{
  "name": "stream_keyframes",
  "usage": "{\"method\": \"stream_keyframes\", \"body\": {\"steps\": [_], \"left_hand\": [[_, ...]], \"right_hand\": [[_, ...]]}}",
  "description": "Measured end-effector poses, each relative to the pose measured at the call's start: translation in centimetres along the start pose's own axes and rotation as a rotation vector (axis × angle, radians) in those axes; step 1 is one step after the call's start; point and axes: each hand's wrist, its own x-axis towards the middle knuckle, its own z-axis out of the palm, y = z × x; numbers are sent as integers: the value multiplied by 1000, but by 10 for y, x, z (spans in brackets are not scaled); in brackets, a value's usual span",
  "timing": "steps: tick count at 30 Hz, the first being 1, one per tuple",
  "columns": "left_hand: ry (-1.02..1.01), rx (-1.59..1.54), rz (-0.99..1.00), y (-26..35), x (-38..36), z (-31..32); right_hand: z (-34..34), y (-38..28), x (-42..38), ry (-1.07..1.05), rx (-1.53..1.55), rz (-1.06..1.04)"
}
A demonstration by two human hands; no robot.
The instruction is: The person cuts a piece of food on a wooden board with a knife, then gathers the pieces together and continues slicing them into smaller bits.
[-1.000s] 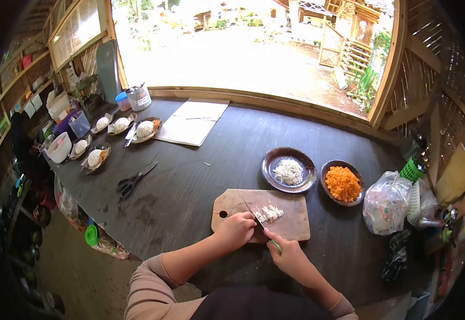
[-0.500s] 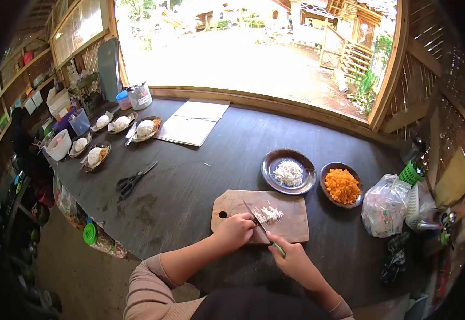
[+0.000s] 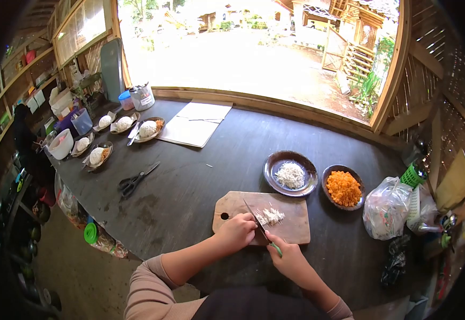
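My right hand (image 3: 287,258) is wrapped round the green handle of a knife (image 3: 259,224), its blade slanting up and left over a wooden cutting board (image 3: 296,213). Beside the blade, my left hand (image 3: 236,232) rests on the board with its fingers curled together; what they hold is hidden. Finely cut white pieces (image 3: 270,216) lie right of the blade. Beyond the board stands a dark plate (image 3: 269,176) with a pile of white shreds (image 3: 290,175). To its right is a bowl (image 3: 326,184) of chopped orange food (image 3: 343,188).
Black scissors (image 3: 134,182) lie left of the board. Plates with rice mounds (image 3: 147,128) stand at the back left near cardboard sheets (image 3: 192,128). A filled plastic bag (image 3: 386,208) is on the right. A person in dark clothes (image 3: 25,138) is at the far left.
The view has shifted slightly, so the table items appear a little further right and lower. Both hands keep nearly the same pose at the board.
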Motion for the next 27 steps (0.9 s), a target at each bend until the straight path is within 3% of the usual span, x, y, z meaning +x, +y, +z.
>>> {"method": "stream_keyframes", "body": {"steps": [6, 10, 12, 18, 27], "left_hand": [[-4, -17, -5, -3, 0, 2], [0, -34, -5, -5, -1, 4], [14, -32, 3, -8, -1, 7], [-17, -11, -13, -1, 0, 0], [-8, 5, -6, -3, -1, 2]], "right_hand": [[-13, -19, -4, -43, 4, 137], [-9, -13, -6, -75, -1, 133], [-6, -8, -6, -9, 19, 9], [-9, -16, -4, -68, 8, 109], [1, 1, 2, -27, -24, 18]]}}
